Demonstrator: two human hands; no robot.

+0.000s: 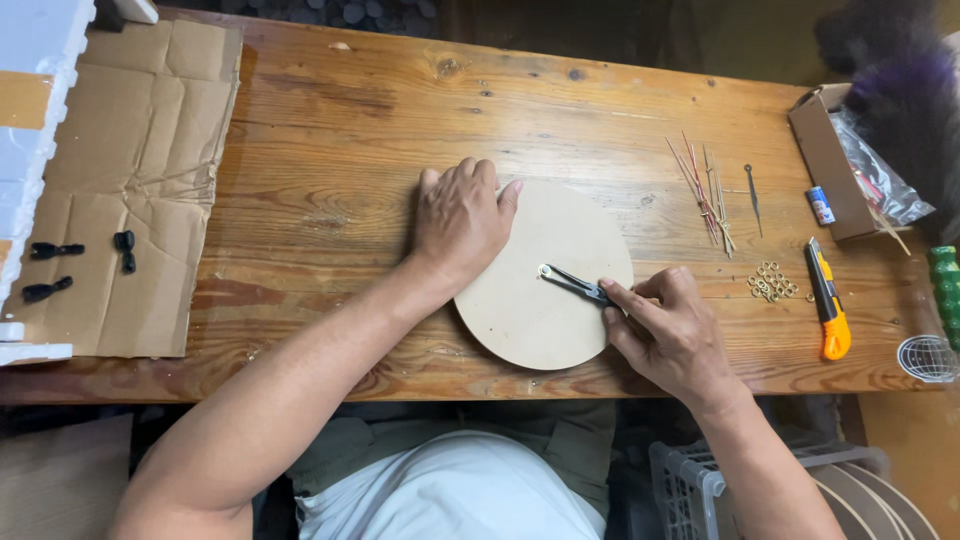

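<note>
Disc [530,310]: round, pale wood, flat on the bench [330,150], near edge almost at the bench front, right in front of us. Our left hand [462,222] lies flat on its upper-left rim, fingers together, pressing down. Our right hand [672,330] sits at the disc's right edge, fingers pinched round the handles of dark pliers [575,284]; their tip reaches the middle of the disc, where a small ring [545,270] lies. We can't tell whether the jaws grip the ring or just touch it.

Doing this well, as we judge it: keep the left palm loading the disc so it can't spin or slide, keep the pliers low and nearly flat, and work the tip with the wrist rather than the arm. Main risk looks like the tip skidding and scoring the soft face.

Right of the disc: a heap of small brass rings [772,282], an orange knife [828,310], then a bundle of thin sticks [705,190] and a dark needle-like tool [753,195].

Containers: grey crate [690,485] below the bench at right, more round boards beside it; contents unclear. Open cardboard box [825,160] at far right holds a clear plastic bag, contents not readable. Flattened cardboard [140,180] at left carries a few small black clips [60,250].
</note>
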